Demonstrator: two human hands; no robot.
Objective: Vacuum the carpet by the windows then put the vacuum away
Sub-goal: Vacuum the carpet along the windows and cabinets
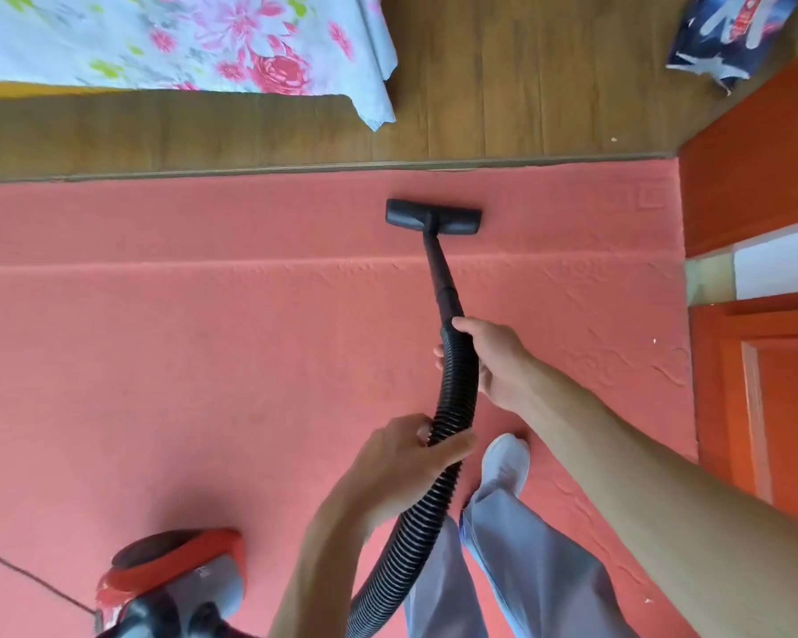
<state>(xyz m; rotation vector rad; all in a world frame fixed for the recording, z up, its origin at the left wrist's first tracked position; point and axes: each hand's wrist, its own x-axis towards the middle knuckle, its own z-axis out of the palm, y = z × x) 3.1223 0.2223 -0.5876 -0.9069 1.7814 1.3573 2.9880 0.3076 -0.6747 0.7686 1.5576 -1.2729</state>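
Note:
A pink carpet (203,343) covers the floor in the head view. The black vacuum floor head (434,216) sits flat on it near the far carpet edge, joined to a black wand (439,278) and a ribbed black hose (457,384). My right hand (496,361) grips the top of the hose just below the wand. My left hand (408,453) grips the hose lower down. The red and grey vacuum body (176,582) stands on the carpet at the lower left, behind my left arm.
Wooden floor (526,94) lies beyond the carpet. A bed with a flowered sheet (180,43) is at the top left. A blue bag (729,34) lies top right. Orange door and frame (765,324) border the right side. My foot in a white sock (505,462) is on the carpet.

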